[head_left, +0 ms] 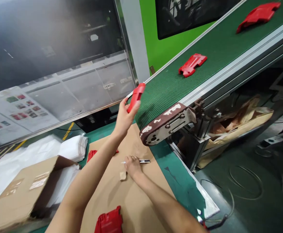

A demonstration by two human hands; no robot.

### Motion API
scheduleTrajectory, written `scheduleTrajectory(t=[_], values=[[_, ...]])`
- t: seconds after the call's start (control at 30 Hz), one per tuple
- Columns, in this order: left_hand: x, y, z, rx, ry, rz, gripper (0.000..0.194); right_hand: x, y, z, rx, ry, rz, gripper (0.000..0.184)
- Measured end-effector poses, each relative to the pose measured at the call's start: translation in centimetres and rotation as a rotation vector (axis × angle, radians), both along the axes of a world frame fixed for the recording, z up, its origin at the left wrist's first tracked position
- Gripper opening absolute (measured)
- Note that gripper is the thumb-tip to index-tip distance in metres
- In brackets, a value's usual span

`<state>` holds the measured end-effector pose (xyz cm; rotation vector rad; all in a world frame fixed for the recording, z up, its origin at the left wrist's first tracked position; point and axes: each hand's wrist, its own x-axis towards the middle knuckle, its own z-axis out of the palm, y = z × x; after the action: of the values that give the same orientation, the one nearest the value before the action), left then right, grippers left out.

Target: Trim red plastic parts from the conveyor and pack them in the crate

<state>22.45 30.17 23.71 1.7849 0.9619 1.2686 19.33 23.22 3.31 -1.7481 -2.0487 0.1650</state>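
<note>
My left hand [125,117] is raised at the low end of the green conveyor belt [211,48] and is closed around a red plastic part [136,95]. My right hand [132,165] rests on the brown cardboard sheet [112,194], fingers closed on a thin pen-like tool [141,161]. A small tan block [123,175] lies just left of that hand. Two more red parts ride the belt, one near [192,64] and one far up [259,15]. Another red part [109,221] lies on the cardboard close to me, and one [92,154] sits behind my left forearm.
A cardboard box [20,191] lies at the left with white bags [73,147] behind it. The conveyor's worn end bracket [167,123] juts over the table. Crumpled brown paper [240,119] sits under the belt, and cables [245,181] lie on the dark floor at right.
</note>
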Motion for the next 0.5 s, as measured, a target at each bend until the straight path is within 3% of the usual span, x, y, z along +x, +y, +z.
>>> scheduleTrajectory(t=[0.07, 0.13, 0.3, 0.4, 0.5], values=[[-4.1, -2.7, -0.4, -0.174, -0.166, -0.114, 0.058, -0.1, 0.3, -0.5, -0.036, 0.01, 0.018, 0.006], [-8.9, -6.2, -1.5, -0.38, -0.21, -0.195, 0.053, -0.2, 0.3, -0.8, -0.046, 0.017, 0.029, 0.011], [-19.4, -16.9, -7.0, -0.878, -0.397, -0.325, 0.056, -0.4, -0.5, -1.1, -0.007, 0.026, 0.096, 0.026], [-22.0, -23.3, -11.2, -1.007, -0.677, -0.197, 0.047, -0.3, -1.1, -1.2, 0.029, 0.033, 0.173, 0.028], [-23.2, -28.2, -15.9, -0.981, -0.895, -0.158, 0.046, -0.5, -2.0, -1.1, 0.101, 0.027, 0.24, 0.027]])
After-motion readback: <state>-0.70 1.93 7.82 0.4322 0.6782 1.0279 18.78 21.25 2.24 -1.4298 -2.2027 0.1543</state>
